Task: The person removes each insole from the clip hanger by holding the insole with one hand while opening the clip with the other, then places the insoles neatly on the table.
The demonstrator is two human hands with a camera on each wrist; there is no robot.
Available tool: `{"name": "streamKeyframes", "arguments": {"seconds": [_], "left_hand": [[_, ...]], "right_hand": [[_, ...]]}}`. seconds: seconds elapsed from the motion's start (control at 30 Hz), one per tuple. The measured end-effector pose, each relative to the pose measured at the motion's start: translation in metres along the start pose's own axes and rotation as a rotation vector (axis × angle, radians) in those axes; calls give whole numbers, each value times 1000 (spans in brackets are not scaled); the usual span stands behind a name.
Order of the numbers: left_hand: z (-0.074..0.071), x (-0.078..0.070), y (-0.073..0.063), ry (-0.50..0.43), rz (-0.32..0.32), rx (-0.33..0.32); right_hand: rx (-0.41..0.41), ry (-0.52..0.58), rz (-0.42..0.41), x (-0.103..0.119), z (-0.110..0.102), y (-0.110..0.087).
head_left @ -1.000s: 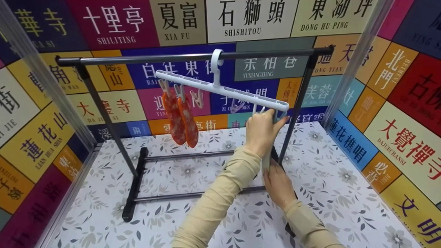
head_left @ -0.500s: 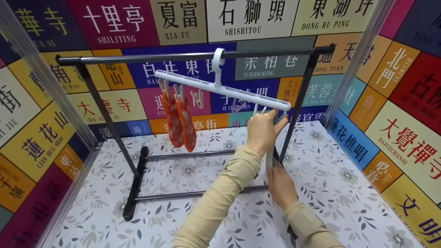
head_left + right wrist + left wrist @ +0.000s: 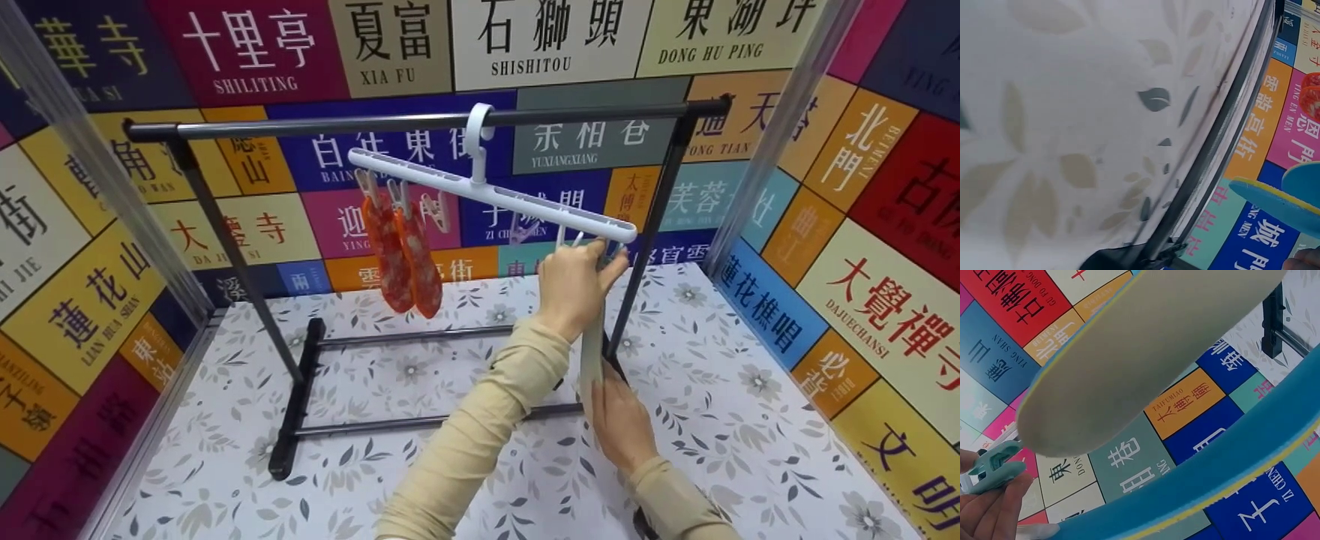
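Observation:
My left hand (image 3: 571, 289) is at the right end of a white clip hanger (image 3: 487, 193). In the left wrist view its finger and thumb pinch a teal clothespin (image 3: 999, 466). Beneath it my right hand (image 3: 621, 420) holds a pale insole (image 3: 592, 360), its fingers lying along the side. The left wrist view shows this insole's rounded tip near the clothespin. A second, blue insole (image 3: 1202, 495) with a yellow edge hangs there, a white clip (image 3: 1037, 531) at its end. Two red patterned insoles (image 3: 387, 259) hang from clips on the hanger's left.
The hanger hooks over the bar of a black rack (image 3: 300, 126), which stands on a floral-patterned tabletop (image 3: 405, 487). Its right post (image 3: 651, 202) is close beside the hands. Unused clips (image 3: 435, 212) dangle along the hanger. Panels of coloured signs (image 3: 547, 37) surround the table.
My right hand has shifted slightly down and to the right. The left hand stays at the hanger's end. The hanger has moved a little right, and the red insoles swing.

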State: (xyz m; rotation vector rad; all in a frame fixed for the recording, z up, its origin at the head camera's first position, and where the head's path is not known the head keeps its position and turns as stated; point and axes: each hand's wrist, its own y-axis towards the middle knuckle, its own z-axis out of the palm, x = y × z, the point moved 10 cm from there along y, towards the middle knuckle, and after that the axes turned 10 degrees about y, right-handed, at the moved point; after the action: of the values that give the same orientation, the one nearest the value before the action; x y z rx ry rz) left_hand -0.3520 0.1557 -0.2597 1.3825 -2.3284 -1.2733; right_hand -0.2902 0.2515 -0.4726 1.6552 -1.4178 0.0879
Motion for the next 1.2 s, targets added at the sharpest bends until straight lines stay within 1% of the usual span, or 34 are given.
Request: {"name": "streamKeyframes", "arguments": {"seconds": [0.2,0.27,0.43,0.63,0.83,1.07,1.2], "left_hand": [[1,0,-2,-30,-27,15],[0,0,-3,-27,-23,7],[0,-1,-5,-20,9,-13],[3,-1,-12,-55,23,-14],[-1,-4,-19,-100,52,-53],[-8,-6,-23,-160,61,-51],[-12,-5,-25,-163,60,-49]], "right_hand": [[10,2,41,-11,-7,-8],[5,5,44,-14,-9,-10],[-26,8,19,-14,-13,-13],[-54,23,4,-10,-15,-14],[-54,13,-3,-9,-14,-14],[-59,13,-6,-9,-15,-15],[-66,9,-9,-10,-15,-15]]}}
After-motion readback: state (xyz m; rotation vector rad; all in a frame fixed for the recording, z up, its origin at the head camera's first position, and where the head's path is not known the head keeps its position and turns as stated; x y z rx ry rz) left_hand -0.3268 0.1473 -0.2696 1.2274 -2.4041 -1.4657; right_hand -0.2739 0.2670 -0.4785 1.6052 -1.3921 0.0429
